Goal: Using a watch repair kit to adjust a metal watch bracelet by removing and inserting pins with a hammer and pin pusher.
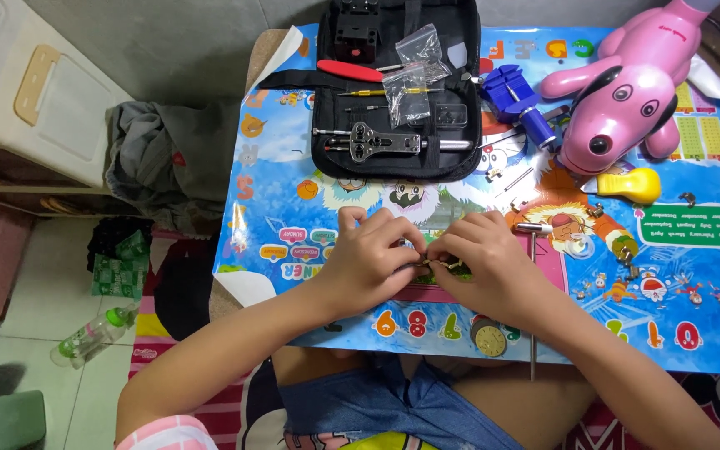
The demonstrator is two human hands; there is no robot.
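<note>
Open black zip tool case (397, 92) behind both hands; pink plastic dog toy (627, 83) right of it, on cartoon-printed table mat (293, 200).

Left hand (368, 258) and right hand (483, 260): fingertips meet, pinching a small metal part (437, 265) over the desk (293, 208); open black tool case (397, 92) beyond; pink toy dog (627, 92), blue holder tool (520, 98), yellow-handled tool (637, 185), small hammer (533, 292) to the right

A small metal watch band piece (437, 265), gold-toned, lay pinched between both hands' fingertips, just above the colourful table mat, mostly hidden.
</note>
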